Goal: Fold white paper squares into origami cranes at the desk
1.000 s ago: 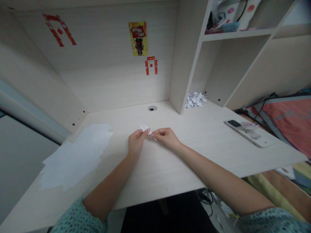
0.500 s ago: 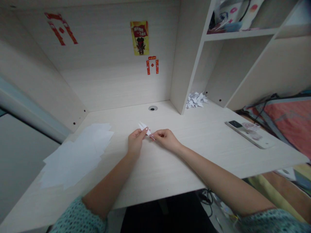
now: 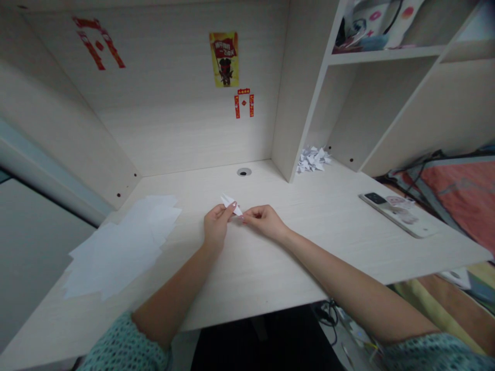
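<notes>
A small folded white paper piece (image 3: 229, 202) is held over the middle of the pale wooden desk (image 3: 270, 268). My left hand (image 3: 215, 228) pinches its left side with thumb and forefinger. My right hand (image 3: 265, 220) pinches its right end, fingers curled. The two hands almost touch, and most of the paper is hidden between the fingertips.
A loose stack of white paper sheets (image 3: 119, 245) lies at the desk's left. A heap of small folded white paper figures (image 3: 312, 158) sits in the shelf nook at the back right. A phone (image 3: 398, 213) lies near the right edge. A cable hole (image 3: 243, 171) is at the back.
The hands and the paper piece have barely shifted. The fingers have drawn slightly closer together on the paper.
</notes>
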{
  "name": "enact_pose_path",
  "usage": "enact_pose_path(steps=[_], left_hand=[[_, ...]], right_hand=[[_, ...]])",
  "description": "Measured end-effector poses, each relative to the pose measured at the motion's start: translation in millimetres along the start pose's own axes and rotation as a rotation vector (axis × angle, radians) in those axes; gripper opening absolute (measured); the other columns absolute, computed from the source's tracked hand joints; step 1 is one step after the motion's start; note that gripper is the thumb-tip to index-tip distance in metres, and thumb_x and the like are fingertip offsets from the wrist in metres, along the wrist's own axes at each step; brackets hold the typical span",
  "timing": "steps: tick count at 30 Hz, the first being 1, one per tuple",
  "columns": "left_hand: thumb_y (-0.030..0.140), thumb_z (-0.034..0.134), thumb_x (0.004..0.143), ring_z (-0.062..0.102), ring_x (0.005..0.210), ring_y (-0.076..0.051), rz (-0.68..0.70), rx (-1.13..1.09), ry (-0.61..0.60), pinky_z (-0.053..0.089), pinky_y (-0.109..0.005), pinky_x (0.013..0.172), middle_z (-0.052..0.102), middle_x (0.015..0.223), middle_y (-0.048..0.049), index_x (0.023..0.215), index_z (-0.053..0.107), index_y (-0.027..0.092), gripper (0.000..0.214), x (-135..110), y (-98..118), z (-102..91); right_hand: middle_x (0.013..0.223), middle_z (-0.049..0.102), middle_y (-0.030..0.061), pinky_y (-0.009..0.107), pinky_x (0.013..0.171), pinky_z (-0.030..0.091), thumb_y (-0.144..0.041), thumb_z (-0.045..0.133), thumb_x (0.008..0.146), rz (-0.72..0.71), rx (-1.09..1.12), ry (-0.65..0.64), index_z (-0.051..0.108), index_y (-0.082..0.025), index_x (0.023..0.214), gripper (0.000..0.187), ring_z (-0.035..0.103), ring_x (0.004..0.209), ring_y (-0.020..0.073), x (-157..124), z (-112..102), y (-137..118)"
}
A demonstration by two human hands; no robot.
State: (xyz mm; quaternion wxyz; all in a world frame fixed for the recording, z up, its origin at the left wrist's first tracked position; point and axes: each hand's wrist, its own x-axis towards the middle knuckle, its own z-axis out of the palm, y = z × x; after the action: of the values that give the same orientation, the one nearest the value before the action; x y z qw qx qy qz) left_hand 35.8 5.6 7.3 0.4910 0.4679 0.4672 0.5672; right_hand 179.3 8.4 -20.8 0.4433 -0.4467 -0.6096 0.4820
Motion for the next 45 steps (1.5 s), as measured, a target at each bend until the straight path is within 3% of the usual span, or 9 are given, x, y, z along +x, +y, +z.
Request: enact_pose_path(steps=[8,13,20,37,45], left_hand=[[0.036,0.066,0.067,0.049,0.056,-0.009,0.002,-0.015,-0.021,0.034,-0.021,0.054,0.061,0.062,-0.0008,0.067,0.063,0.013,0.023,2.3,-3.9,-1.8],[0.037,0.065,0.069,0.050,0.059,-0.010,0.009,-0.027,-0.015,0.035,-0.021,0.055,0.063,0.067,-0.0022,0.073,0.065,0.013,0.025,1.6,-5.5,-0.5],[0.036,0.066,0.066,0.047,0.053,-0.009,0.041,-0.022,0.000,0.033,-0.021,0.053,0.057,0.055,0.0014,0.061,0.060,0.014,0.023,1.6,-3.4,0.4],[0.042,0.065,0.066,0.053,0.058,-0.012,0.033,0.022,0.061,0.036,-0.022,0.054,0.064,0.061,-0.0025,0.068,0.068,0.014,0.028,3.2,-3.6,-2.6],[0.044,0.066,0.065,0.055,0.060,-0.013,0.013,-0.026,0.005,0.040,-0.024,0.058,0.065,0.065,-0.0044,0.070,0.069,0.013,0.032,6.9,-3.5,-4.4]], right_hand=[[0.063,0.067,0.0049,0.023,0.057,0.038,-0.040,0.070,0.062,0.072,0.183,0.000,0.070,-0.012,0.068,0.028,0.053,0.054,0.0099,1.2,-0.3,-2.9],[0.060,0.066,0.0041,0.023,0.057,0.039,-0.040,0.070,0.062,0.037,0.164,0.003,0.070,-0.012,0.065,0.028,0.053,0.053,0.0098,2.2,-1.0,-2.8],[0.064,0.067,0.0044,0.022,0.054,0.035,-0.042,0.067,0.066,0.035,0.086,-0.016,0.070,-0.011,0.071,0.031,0.050,0.054,0.0092,1.0,-2.9,-2.3],[0.051,0.058,-0.0009,0.023,0.046,0.024,-0.045,0.067,0.064,0.033,0.046,-0.068,0.066,-0.013,0.060,0.032,0.036,0.045,0.0061,-1.8,-2.2,-7.3],[0.065,0.065,0.0021,0.025,0.060,0.037,-0.044,0.063,0.069,-0.037,0.083,-0.029,0.069,-0.015,0.069,0.030,0.053,0.060,0.0116,0.6,-4.5,-6.7]])
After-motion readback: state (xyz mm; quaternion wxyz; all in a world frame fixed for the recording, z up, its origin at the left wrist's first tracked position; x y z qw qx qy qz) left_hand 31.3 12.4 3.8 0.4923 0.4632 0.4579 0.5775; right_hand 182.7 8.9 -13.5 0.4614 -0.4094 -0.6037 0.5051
